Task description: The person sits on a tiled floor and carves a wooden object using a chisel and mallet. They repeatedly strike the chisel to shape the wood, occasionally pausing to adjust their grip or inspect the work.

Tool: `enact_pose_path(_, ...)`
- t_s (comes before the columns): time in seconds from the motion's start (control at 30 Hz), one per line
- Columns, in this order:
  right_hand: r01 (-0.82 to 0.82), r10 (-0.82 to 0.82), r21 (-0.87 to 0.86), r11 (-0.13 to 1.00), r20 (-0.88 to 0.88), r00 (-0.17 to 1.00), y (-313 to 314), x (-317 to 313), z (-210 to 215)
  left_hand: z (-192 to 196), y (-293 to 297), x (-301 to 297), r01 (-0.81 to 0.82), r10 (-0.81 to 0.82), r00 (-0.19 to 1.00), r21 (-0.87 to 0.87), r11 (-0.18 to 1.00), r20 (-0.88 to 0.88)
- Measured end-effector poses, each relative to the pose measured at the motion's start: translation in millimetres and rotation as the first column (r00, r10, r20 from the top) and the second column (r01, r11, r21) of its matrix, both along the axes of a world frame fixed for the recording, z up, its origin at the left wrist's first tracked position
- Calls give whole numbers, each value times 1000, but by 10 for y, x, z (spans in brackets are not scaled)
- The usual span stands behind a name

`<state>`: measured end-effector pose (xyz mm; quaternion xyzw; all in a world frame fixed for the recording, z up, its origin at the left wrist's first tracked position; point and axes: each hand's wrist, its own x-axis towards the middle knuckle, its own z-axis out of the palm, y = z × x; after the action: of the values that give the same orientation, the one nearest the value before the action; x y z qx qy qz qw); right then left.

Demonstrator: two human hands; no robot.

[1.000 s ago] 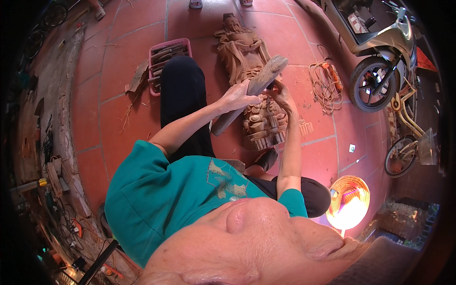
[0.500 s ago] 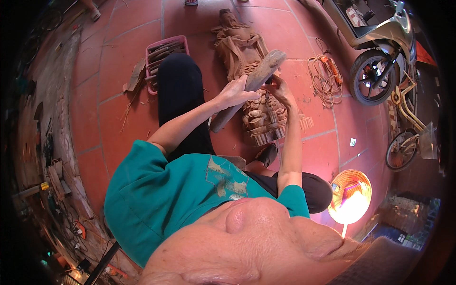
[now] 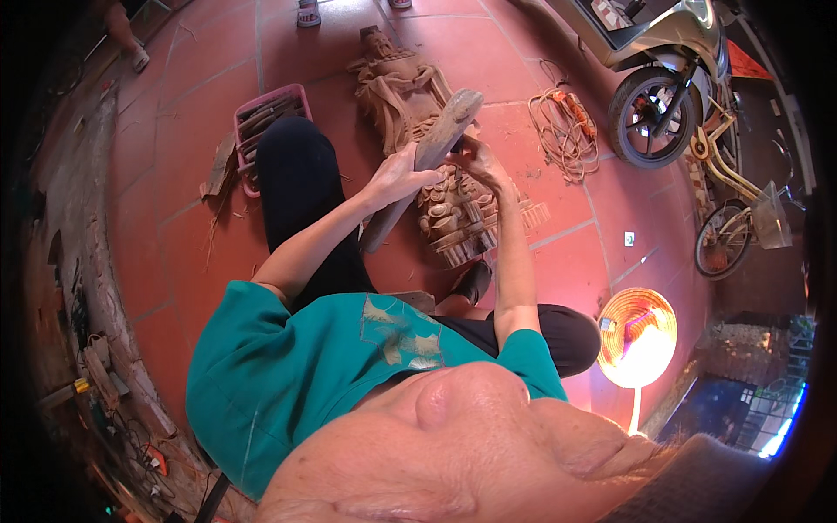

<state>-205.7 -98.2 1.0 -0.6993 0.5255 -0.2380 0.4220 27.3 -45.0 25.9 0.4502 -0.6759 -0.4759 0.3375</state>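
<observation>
On the floor ahead of me lies a carved brown wooden statue (image 3: 403, 94), a figure with a tall cap. Its lower part, with rounded and ribbed carving, is nearest to me. My left hand (image 3: 399, 179) is wrapped round a thick wooden club (image 3: 446, 131), which slants across the statue from near left to far right. Over the statue's middle, my right hand (image 3: 481, 163) is closed, its fingers bent about a small dark thing mostly hidden behind the club and fingers.
Left of my knee stands a pink basket (image 3: 304, 98) of long narrow tools. An orange cord (image 3: 558, 144) lies coiled at right, before a parked motorbike (image 3: 652, 118) and a bicycle (image 3: 725, 240). A glowing lamp (image 3: 639, 340) stands near my right knee. Sandalled feet (image 3: 309, 14) show at the far edge.
The whole view has shifted, so the floor and its things sit further left. Both hands keep nearly the same place over the statue, the club still in my left.
</observation>
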Motion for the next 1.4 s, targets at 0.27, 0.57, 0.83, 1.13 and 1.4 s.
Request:
enact_pose_path(0.27,5,-9,62,998,69,998,-39,-144,-146,20,-7,-45,13,-20,995,68,998,102)
enact_pose_path(0.57,21,-28,46,999,146,989,-10,-104,-168,51,9,-31,17,-25,995,85,996,92)
enact_pose_path(0.83,1,-2,22,1000,54,999,-50,-152,-195,-18,-14,-42,22,-30,995,79,997,97)
enact_pose_path(1.13,50,-67,109,993,154,986,-38,-169,-124,17,-25,-52,23,-34,989,83,996,145)
enact_pose_path(1.4,18,-37,105,994,180,983,18,-104,-17,111,24,-34,24,-32,995,84,996,98)
